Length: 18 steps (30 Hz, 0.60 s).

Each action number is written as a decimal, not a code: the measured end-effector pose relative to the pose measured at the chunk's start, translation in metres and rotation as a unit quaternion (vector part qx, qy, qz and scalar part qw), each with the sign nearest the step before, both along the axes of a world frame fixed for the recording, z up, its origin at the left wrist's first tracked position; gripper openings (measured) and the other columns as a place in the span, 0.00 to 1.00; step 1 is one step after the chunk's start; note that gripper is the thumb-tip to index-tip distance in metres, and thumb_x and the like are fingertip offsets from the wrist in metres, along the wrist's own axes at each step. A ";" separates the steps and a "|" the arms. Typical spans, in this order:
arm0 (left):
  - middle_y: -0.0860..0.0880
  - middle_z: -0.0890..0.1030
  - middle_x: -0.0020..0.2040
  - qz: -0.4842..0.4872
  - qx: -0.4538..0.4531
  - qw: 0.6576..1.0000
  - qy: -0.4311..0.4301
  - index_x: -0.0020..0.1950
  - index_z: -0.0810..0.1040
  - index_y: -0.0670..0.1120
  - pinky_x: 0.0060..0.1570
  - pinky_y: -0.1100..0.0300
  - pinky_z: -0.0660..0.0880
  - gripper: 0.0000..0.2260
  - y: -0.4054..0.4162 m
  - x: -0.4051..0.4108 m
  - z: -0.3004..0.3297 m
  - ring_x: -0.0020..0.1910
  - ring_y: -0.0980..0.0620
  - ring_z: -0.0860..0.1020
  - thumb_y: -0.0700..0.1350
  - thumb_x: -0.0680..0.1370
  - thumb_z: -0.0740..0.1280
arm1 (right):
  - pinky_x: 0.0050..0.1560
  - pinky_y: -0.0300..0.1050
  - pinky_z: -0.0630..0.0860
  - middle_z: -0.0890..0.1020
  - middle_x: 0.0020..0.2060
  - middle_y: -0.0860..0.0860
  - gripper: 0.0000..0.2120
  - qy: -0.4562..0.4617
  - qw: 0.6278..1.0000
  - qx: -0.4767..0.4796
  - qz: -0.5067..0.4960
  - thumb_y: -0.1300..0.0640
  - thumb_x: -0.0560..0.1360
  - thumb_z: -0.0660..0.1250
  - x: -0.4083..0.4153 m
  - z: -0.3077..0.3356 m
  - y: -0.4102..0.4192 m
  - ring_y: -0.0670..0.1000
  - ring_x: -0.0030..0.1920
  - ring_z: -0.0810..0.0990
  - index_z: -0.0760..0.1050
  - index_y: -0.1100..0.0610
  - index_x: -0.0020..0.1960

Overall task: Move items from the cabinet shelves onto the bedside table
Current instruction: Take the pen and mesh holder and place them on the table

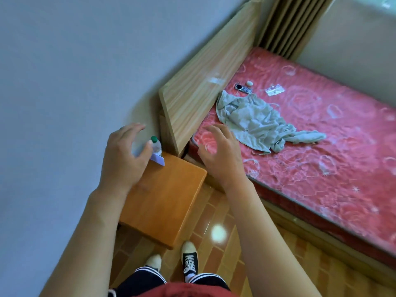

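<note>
— Shoes (189, 262) and striped trouser cuffs are seen nearest, on the tiled floor (225, 249). What is seen just beyond them?

— An orange wooden bedside surface (165, 200) is set against the wall, beside the bed. At its far corner a small clear bottle (156, 146) with a green cap is stood upright, long axis vertical, cap pointed up. A pale purple-white packet (157, 160) is seen at its foot, one corner pointed toward the middle of the surface; whether bottle and packet touch cannot be told.

— How are the hands held?

— Both forearms are stretched forward. The left hand (126, 155) is raised over the far left part of the surface, back turned up, fingers spread and only loosely bent; the bottle is partly covered by it from this view, but nothing is gripped. The right hand (220, 153) is held above the gap between surface and bed, fingers also spread and relaxed, nothing held. Both are blurred.

— And farther off?

— A wood-grain headboard (205, 86) is tilted against the wall. On the red patterned mattress (321, 146) a crumpled grey cloth (257, 123) is laid, with a dark remote (243, 88), a small pale round object (249, 83) and a clear wrapper (274, 90) beyond it. Tan pleated curtains (293, 24) are hung at the far end.
</note>
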State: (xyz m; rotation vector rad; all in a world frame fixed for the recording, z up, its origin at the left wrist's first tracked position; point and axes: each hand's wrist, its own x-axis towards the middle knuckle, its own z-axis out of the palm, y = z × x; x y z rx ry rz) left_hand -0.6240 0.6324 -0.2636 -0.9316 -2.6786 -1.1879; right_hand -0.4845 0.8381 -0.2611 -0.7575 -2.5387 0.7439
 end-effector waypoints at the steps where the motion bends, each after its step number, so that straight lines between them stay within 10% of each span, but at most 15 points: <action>1: 0.47 0.80 0.69 -0.019 0.007 1.000 0.008 0.70 0.79 0.45 0.67 0.61 0.66 0.18 0.008 -0.001 0.010 0.69 0.46 0.75 0.47 0.81 0.69 | 0.69 0.54 0.72 0.75 0.70 0.48 0.25 0.001 1.000 0.008 -0.015 0.51 0.77 0.72 0.008 0.009 0.000 0.53 0.69 0.74 0.75 0.52 0.73; 18: 0.47 0.79 0.70 -0.365 0.101 0.915 0.138 0.71 0.79 0.46 0.70 0.42 0.70 0.25 0.085 0.092 0.136 0.69 0.43 0.75 0.57 0.77 0.66 | 0.78 0.56 0.61 0.70 0.76 0.48 0.28 0.044 0.943 0.144 -0.297 0.45 0.78 0.69 0.189 0.142 -0.056 0.52 0.77 0.67 0.70 0.50 0.76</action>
